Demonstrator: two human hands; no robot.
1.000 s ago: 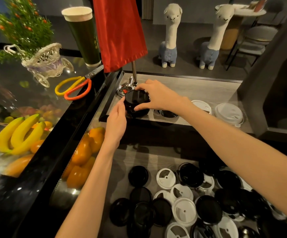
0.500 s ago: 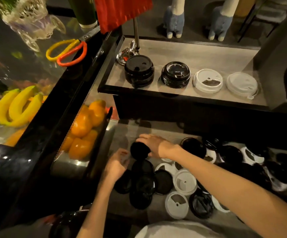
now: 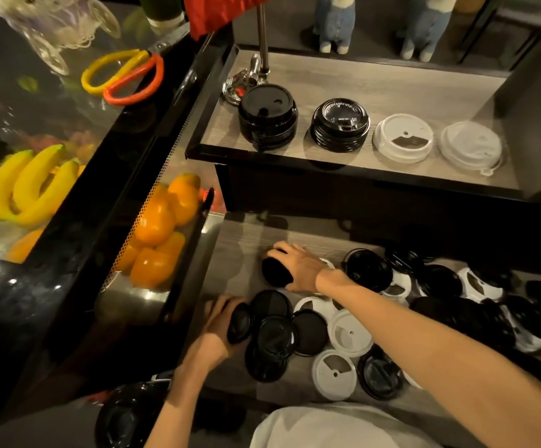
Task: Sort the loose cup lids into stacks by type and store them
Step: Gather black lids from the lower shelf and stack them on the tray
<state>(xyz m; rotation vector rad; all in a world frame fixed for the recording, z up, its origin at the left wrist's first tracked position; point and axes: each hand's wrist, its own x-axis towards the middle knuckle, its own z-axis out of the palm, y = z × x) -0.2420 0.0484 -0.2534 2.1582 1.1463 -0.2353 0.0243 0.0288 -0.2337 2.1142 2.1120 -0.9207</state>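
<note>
Down on the lower grey wood-grain counter [image 3: 240,247], both hands work at the near-left edge of a scatter of loose black and white plastic cup lids [image 3: 350,331]. Behind and above the hands, the raised grey wood shelf [image 3: 375,82] carries four sorted stacks in a row: a tall stack of flat black lids [image 3: 267,116], a stack of ridged black sip lids [image 3: 340,124], a white lid with a wedge opening [image 3: 403,137] and a pale domed lid [image 3: 471,147]. The right hand [image 3: 298,266] curls its fingers over a round black lid [image 3: 275,270] lying under its palm, at the far-left edge of the scatter. The left hand [image 3: 220,331], nearer the body, grips a second black lid [image 3: 239,323] tilted up on edge, just left of overlapping black lids. Half a second ago the left hand's lid lay flatter; now it stands raised, while the right hand stays on the same lid.
</note>
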